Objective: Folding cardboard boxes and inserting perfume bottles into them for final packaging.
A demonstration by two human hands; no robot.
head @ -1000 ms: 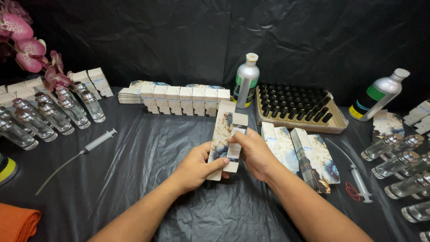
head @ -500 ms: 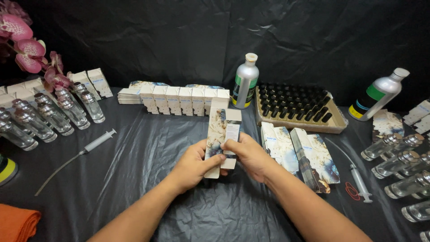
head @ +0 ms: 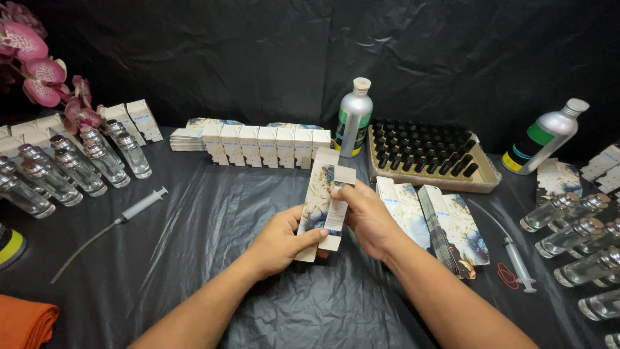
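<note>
1. Carton [head: 325, 207], tall and marbled cream-blue, sits upright at table centre, top flaps open, clamped between both hands.
2. Left hand [head: 279, 242] grips its lower edge, thumb across the front; right hand [head: 368, 218] pinches the upper side.
3. Far left, clear glass bottles [head: 77, 165] lie in rows.
4. Behind, a row of folded cartons [head: 258, 143], then a silver bottle [head: 354, 118] with green label.
5. Right, a tray [head: 481, 184] holds black caps; flat cartons [head: 445, 223] overlap beside it.

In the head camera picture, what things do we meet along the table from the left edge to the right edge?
Orange cloth → left syringe → left hand → printed carton → right hand → flat cartons → right syringe → glass bottles.
</note>
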